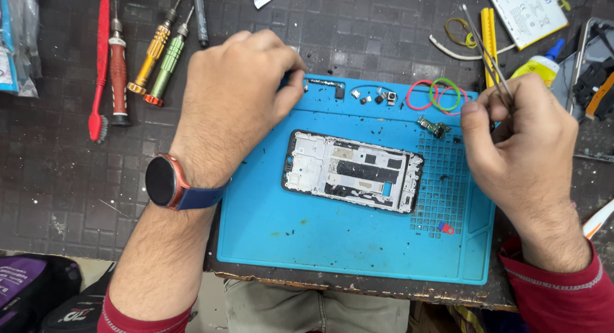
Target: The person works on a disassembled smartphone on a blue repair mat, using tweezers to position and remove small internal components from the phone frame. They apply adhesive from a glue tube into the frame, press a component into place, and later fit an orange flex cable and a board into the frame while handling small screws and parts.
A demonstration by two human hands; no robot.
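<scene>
Blue repair mat (307, 243): phone frame (353, 171) lies long-axis left-right between my hands. Right hand (521, 141) pinches tweezers (487, 51); left hand (233, 96) closed on small part, can't identify.

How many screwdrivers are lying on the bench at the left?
3: a red screwdriver beside the red brush, then a yellow screwdriver and a green screwdriver side by side. Others may lie beyond the frame.

A white rectangular label sheet (527, 7) with small print lies at the tabletop's top right. A round, dark watch screen (160, 181) sits on the left wrist. Clear plastic packets (16, 42) lie at the left edge.
</scene>
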